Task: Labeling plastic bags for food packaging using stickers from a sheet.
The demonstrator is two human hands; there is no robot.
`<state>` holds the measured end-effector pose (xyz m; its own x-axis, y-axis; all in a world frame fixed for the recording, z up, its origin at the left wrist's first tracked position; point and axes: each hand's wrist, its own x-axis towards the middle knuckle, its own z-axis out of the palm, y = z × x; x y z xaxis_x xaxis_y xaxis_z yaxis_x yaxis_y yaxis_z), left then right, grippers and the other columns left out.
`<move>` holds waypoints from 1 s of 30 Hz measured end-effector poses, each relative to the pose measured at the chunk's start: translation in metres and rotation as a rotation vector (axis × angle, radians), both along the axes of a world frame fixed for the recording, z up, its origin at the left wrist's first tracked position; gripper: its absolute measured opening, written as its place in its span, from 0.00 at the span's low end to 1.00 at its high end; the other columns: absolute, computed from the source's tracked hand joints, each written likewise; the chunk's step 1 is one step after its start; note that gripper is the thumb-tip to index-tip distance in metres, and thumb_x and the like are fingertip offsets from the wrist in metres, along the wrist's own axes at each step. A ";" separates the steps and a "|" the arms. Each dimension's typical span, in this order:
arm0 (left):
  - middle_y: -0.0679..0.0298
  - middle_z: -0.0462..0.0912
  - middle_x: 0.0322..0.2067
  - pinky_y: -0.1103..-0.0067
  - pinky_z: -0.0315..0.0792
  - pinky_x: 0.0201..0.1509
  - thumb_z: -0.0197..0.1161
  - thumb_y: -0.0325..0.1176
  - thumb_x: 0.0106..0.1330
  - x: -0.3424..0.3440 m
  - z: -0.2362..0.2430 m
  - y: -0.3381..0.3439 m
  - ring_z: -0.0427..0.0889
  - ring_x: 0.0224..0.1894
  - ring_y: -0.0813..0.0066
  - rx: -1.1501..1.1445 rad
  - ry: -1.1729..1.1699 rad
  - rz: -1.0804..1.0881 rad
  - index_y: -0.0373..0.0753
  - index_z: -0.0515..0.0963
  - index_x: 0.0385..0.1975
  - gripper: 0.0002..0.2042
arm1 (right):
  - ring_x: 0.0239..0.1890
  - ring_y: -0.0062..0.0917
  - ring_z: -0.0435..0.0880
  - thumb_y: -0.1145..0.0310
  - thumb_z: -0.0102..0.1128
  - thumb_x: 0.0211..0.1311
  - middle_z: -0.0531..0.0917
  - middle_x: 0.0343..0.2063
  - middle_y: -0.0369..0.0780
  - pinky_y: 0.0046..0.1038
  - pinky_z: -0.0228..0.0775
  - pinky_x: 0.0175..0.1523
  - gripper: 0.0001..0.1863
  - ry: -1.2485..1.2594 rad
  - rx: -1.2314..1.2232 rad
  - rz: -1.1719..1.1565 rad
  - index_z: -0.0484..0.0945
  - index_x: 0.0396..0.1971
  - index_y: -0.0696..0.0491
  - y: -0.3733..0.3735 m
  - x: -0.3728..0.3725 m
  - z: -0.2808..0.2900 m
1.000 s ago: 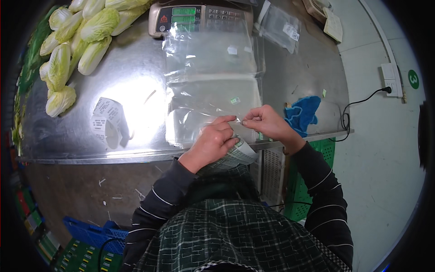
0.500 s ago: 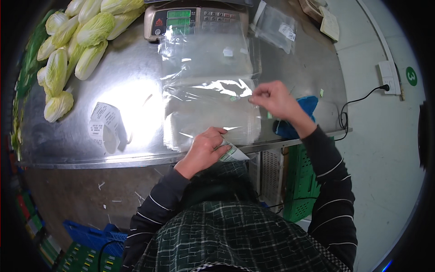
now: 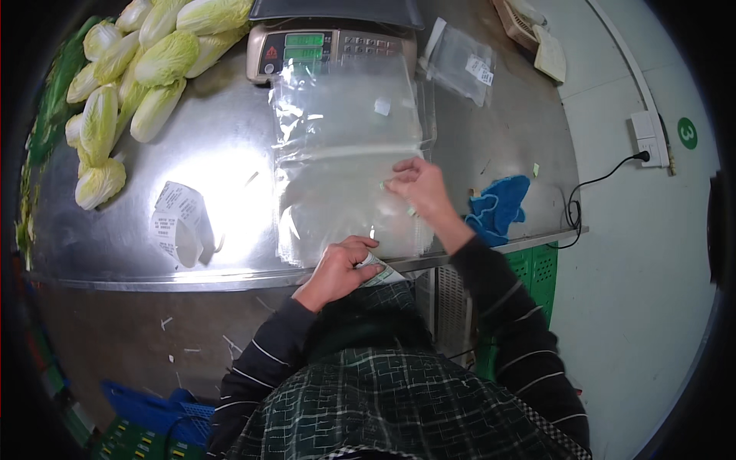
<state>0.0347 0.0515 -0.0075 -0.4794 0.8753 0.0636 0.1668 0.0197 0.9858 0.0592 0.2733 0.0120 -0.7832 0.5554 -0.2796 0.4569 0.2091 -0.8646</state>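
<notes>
A stack of clear plastic bags lies flat on the metal table in front of me. My left hand is closed at the near edge of the stack, gripping a white and green sheet of labels between thumb and fingers. Over the right part of the bags, my right hand is held in a pinch. A tiny pale green sticker shows at its fingertips; whether they hold it or it lies on the bag I cannot tell. A white label is on the bags farther up.
A weighing scale stands at the back, touching the bags' far end. Napa cabbages are heaped at the left, near a curled printed label strip. To the right are a blue cloth and more clear bags. A cable hangs from a wall socket.
My right hand has moved left and slightly down, from the bags' right edge to over the stack. My left hand keeps its hold on the label sheet. The view has shifted slightly.
</notes>
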 end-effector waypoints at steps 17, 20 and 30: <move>0.55 0.81 0.38 0.73 0.69 0.51 0.68 0.23 0.51 -0.012 0.035 -0.008 0.74 0.54 0.64 0.124 -0.110 -0.082 0.31 0.78 0.24 0.05 | 0.24 0.28 0.81 0.70 0.63 0.52 0.80 0.23 0.37 0.25 0.70 0.29 0.07 0.032 0.480 0.500 0.80 0.30 0.56 -0.024 0.046 0.018; 0.58 0.79 0.29 0.68 0.70 0.50 0.70 0.24 0.50 -0.011 0.039 0.005 0.74 0.55 0.58 0.163 0.094 -0.029 0.30 0.66 0.15 0.15 | 0.22 0.19 0.76 0.69 0.66 0.51 0.80 0.19 0.40 0.24 0.68 0.29 0.08 -0.147 0.021 0.277 0.80 0.25 0.59 -0.011 0.032 0.038; 0.55 0.74 0.26 0.71 0.69 0.49 0.70 0.23 0.50 -0.020 0.011 -0.004 0.72 0.58 0.56 -0.061 -0.049 -0.025 0.32 0.59 0.14 0.20 | 0.28 0.11 0.71 0.72 0.62 0.56 0.78 0.27 0.36 0.18 0.65 0.32 0.07 -0.131 0.248 0.567 0.78 0.29 0.61 0.033 0.021 0.073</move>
